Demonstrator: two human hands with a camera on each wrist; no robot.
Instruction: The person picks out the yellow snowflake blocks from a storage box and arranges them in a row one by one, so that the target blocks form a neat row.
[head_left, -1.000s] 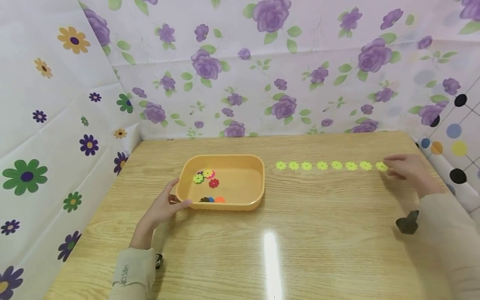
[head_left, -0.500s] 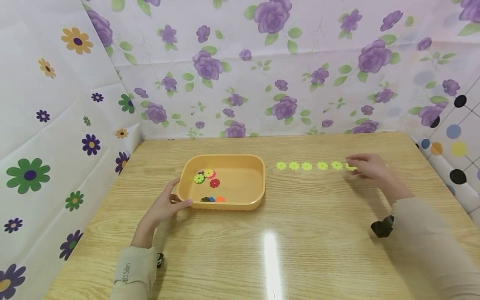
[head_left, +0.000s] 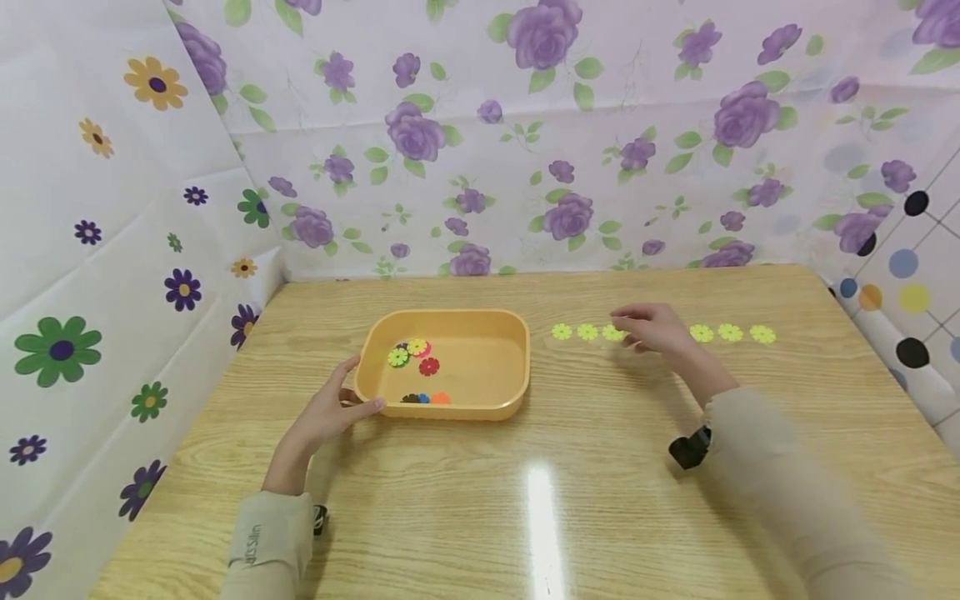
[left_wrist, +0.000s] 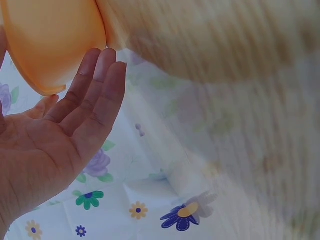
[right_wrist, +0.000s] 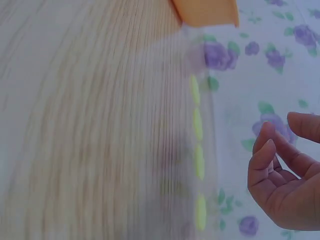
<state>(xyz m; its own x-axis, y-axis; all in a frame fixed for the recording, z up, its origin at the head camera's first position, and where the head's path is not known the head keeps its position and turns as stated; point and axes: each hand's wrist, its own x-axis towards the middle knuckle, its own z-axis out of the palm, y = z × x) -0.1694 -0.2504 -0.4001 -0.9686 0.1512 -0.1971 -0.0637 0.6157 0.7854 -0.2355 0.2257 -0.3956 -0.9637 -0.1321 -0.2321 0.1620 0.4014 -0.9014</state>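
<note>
My left hand (head_left: 326, 417) holds the left end of an orange-yellow plastic basin (head_left: 480, 412), thumb on its near rim and fingers along the outer wall. In the left wrist view the fingers (left_wrist: 85, 82) lie against the basin's side. My right hand (head_left: 654, 329) hovers over a row of yellow-green flower-shaped plastic discs (head_left: 587, 332), covering the middle ones in the head view. Its fingers are loosely bent, and in the right wrist view thumb and fingertips are apart with nothing between them. The row's right end (head_left: 731, 332) shows beyond the hand.
Inside the basin lie several more flower discs, among them a red one (head_left: 429, 367), a yellow-green one (head_left: 398, 357) and an orange one (head_left: 440, 398). Floral sheets (head_left: 480, 150) rise behind the wooden table (head_left: 420, 500) and at its left; a dotted sheet borders its right.
My right hand has travelled left along the row, from the far right disc to the middle, uncovering the discs at the right end. The left hand and the basin have stayed in place.
</note>
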